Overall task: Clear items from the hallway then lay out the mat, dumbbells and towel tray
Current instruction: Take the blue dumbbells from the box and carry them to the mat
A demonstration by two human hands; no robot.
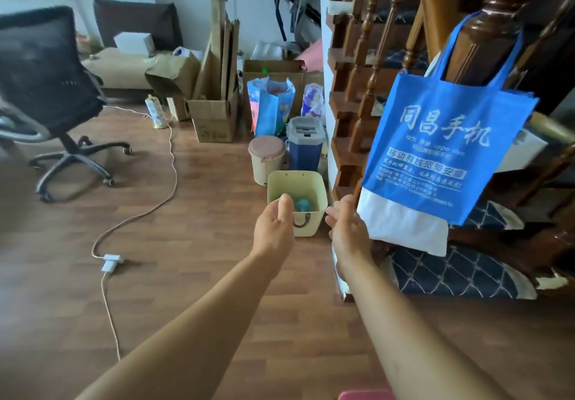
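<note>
**Head view.** Both hands reach toward a pale-yellow square plastic bin with a dark loop handle (299,181). The bin stands on the brown wood-plank floor (193,244), near the floor's right edge at the foot of the wooden staircase (367,66).

- **Left hand** (275,223): relaxed, fingers loosely curled, holding nothing. It overlaps the bin's near-left rim, but whether it touches cannot be told.
- **Right hand** (347,228): spread and empty, just beside the bin's right wall.
- **Bin contents:** a small teal object (302,204), too blurred to identify.
- **Behind the bin:** a cream pedal bin with a pink lid (267,156) and a dark-blue lidded container (304,147). Further back are brown cardboard boxes (214,122).
- **Elsewhere:** a blue printed fabric tote (441,150) hangs from the stair post. A beige cable with a white adapter (110,261) trails across the floor's left half, near a black mesh office chair (46,88).

**Progress (judged):** the clearing stage is early. The bin appears about to be lifted, and much clutter remains. No mat, dumbbells or towel tray can be recognised, so the laying-out is not yet begun.
</note>
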